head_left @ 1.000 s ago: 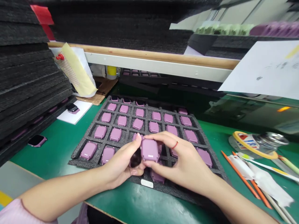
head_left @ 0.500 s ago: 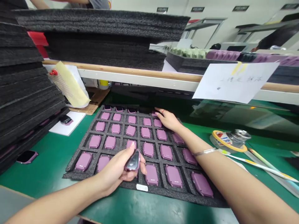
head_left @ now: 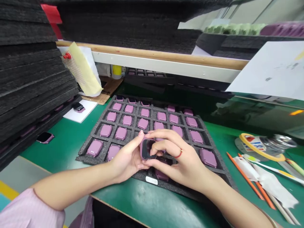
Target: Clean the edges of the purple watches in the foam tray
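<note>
1. The left hand (head_left: 125, 156) is closed around the left side of the pink smartwatch body (head_left: 146, 148), with its thumb and fingers curled against the casing.
2. The right hand (head_left: 173, 158) also grips the watch, its fingers reaching over the watch's right side and its thumb below. A red ring (head_left: 180, 154) sits on one finger.
3. Held between both hands, the watch is tilted, with its dark glass screen toward the camera. It hangs above the front middle of the tray, not resting in a compartment.
4. Directly beneath the hands lies a dark grey foam tray (head_left: 82, 156), divided into a grid of compartments. Other pink watch bodies (head_left: 105, 130) lie in those compartments, with their backs up, and a small white label (head_left: 151, 180) sits on its front edge.
5. The tray rests on a green bench mat (head_left: 133, 196). A pink sleeve (head_left: 26, 209) covers the left forearm at the lower left.
6. Left of the tray, tall stacks of black foam trays (head_left: 28, 72) stand beside a white card (head_left: 82, 115) bearing a watch (head_left: 78, 107).
7. To the right lie a yellow-rimmed tape roll (head_left: 261, 145), orange sticks (head_left: 247, 180) and white wipes (head_left: 273, 186).
8. Farther back run a wooden rail (head_left: 152, 53) and a hanging paper sheet (head_left: 268, 72).
</note>
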Demonstrator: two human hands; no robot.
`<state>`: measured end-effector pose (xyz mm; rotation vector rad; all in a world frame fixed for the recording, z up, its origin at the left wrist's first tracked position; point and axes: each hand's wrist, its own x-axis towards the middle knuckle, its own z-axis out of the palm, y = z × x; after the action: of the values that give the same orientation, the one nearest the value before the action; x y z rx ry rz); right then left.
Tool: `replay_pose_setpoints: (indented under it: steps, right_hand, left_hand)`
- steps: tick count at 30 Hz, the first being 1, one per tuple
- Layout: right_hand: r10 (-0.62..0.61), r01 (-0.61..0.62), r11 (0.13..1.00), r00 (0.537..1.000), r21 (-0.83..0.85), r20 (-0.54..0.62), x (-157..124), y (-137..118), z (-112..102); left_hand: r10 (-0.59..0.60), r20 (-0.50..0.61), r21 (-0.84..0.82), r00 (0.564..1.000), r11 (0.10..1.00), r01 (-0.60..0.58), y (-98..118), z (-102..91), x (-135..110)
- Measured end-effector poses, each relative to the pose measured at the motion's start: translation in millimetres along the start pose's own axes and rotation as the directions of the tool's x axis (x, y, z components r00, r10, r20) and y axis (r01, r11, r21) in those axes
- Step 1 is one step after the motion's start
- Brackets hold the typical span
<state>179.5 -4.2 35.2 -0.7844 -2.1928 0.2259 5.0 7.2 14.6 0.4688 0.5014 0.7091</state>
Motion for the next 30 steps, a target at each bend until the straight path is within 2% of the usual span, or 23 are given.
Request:
replay_pose_setpoints:
  steps: [6, 10, 16, 19, 21, 23, 24, 26, 28, 30]
  right_hand:
    - [-0.023, 0.022, 0.999, 0.997, -0.023, -0.076, -1.1, 2.1, 1.6]
    - [0.053, -0.044, 0.997, 0.990, 0.070, -0.131, 0.0, 2.9, -1.2]
    - [0.077, -0.074, 0.990, 0.997, 0.117, -0.022, -4.5, 2.0, 0.0]
    - [0.113, -0.108, 0.987, 0.993, 0.117, -0.033, -4.3, -0.2, 2.0]
    - [0.149, -0.137, 0.983, 0.984, 0.126, -0.093, -3.0, -0.1, 1.6]
    - [0.239, -0.204, 0.962, 0.950, 0.180, -0.201, -2.0, 2.4, 0.0]
    - [0.310, -0.251, 0.939, 0.914, 0.237, -0.263, -2.0, 4.7, -0.9]
    - [0.478, -0.333, 0.854, 0.806, 0.400, -0.348, -2.9, 10.5, -2.1]
    - [0.615, -0.373, 0.748, 0.701, 0.549, -0.361, -4.3, 16.2, -1.6]
    - [0.681, -0.378, 0.673, 0.652, 0.635, -0.333, -5.1, 19.5, 0.3]
  left_hand:
    - [0.000, 0.008, -0.051, 1.000, 0.999, 0.001, -0.7, -1.0, 1.1]
    - [-0.021, 0.000, -0.012, 1.000, 1.000, 0.021, -1.5, -0.7, 1.1]
    - [-0.033, 0.037, 0.034, 0.999, 0.999, 0.032, -1.4, 1.3, 2.5]
    - [-0.025, 0.026, 0.018, 0.999, 1.000, 0.024, -1.8, 1.0, 3.3]
    - [-0.021, 0.018, 0.009, 1.000, 1.000, 0.021, -2.1, 0.6, 3.3]
    - [-0.032, 0.029, 0.029, 0.999, 0.999, 0.031, -1.8, 0.4, 2.5]
    - [-0.039, 0.041, 0.049, 0.998, 0.998, 0.037, -1.5, 0.5, 2.0]
    - [-0.047, 0.064, 0.087, 0.997, 0.995, 0.041, -0.7, 0.6, 0.8]
    - [-0.042, 0.078, 0.097, 0.996, 0.995, 0.034, 0.0, 0.6, -0.4]
    - [-0.035, 0.089, 0.094, 0.995, 0.995, 0.027, 0.3, 0.3, -1.2]
